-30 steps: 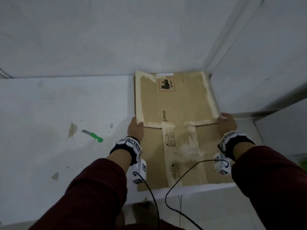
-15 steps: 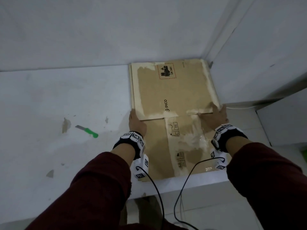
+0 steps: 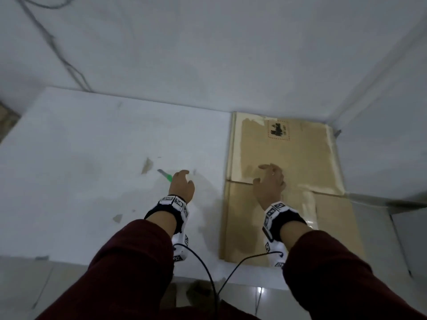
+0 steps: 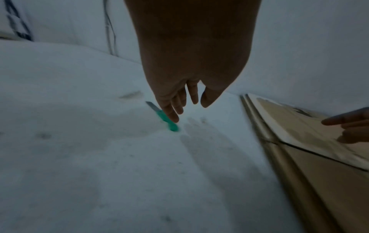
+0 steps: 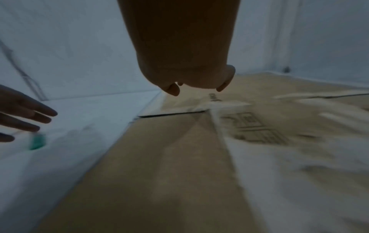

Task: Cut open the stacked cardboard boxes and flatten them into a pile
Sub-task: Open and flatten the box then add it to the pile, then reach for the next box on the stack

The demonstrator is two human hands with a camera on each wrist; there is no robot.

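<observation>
A pile of flattened brown cardboard boxes (image 3: 288, 158) lies on the white table, pushed into the right corner against the walls; its layered edge (image 4: 283, 149) shows in the left wrist view. A green-handled knife (image 3: 165, 176) lies on the table left of the pile. My left hand (image 3: 182, 184) hovers over the knife's handle (image 4: 169, 124), fingers straight and holding nothing. My right hand (image 3: 269, 183) floats just above the cardboard (image 5: 179, 157) near its left edge, fingers loosely curled and empty.
The white table (image 3: 80, 169) stretches left of the pile, with chipped spots (image 3: 147, 165) near the knife. Walls close in behind and on the right. A thin cable (image 3: 67, 63) runs down the back wall. The table's front edge (image 3: 115, 266) is near my arms.
Both hands have let go of the cardboard's side edges. The left hand moved left to the knife, the right hand moved left over the pile. The view has shifted left.
</observation>
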